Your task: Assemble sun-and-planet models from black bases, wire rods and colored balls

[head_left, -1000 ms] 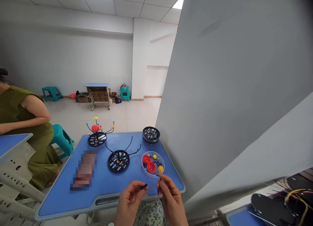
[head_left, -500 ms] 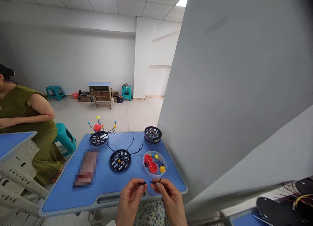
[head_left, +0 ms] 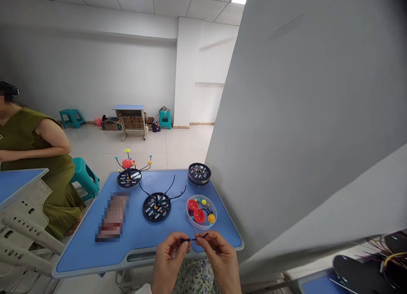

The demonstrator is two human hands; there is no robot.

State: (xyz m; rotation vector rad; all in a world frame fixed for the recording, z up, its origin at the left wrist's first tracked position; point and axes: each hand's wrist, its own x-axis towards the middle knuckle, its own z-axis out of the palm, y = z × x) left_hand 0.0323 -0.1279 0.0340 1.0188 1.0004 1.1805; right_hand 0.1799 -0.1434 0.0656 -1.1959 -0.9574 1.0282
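My left hand [head_left: 171, 253] pinches a small black plastic piece [head_left: 186, 240] at the table's front edge. Facing it, my right hand [head_left: 219, 253] pinches a thin black rod [head_left: 201, 237], its inner end touching or nearly touching the small piece. Just beyond my hands stands a clear round tub [head_left: 190, 223] with red half-spheres [head_left: 199, 216], a yellow ball [head_left: 211, 218] and several small parts. Left of it lies a black printed disc base [head_left: 149, 214] with several curved black arms [head_left: 173, 197] rising from its centre.
A planet model with a red ball [head_left: 127, 163] stands at the blue table's [head_left: 133, 243] far left. Stacked round bases [head_left: 199, 174] sit at the far right. A blurred flat item [head_left: 112, 217] lies left. A grey wall [head_left: 286, 137] borders the right; a seated person [head_left: 47, 158] is left.
My hands have come closer together, and the rod's end now meets or almost meets the small black piece. The view has shifted slightly.
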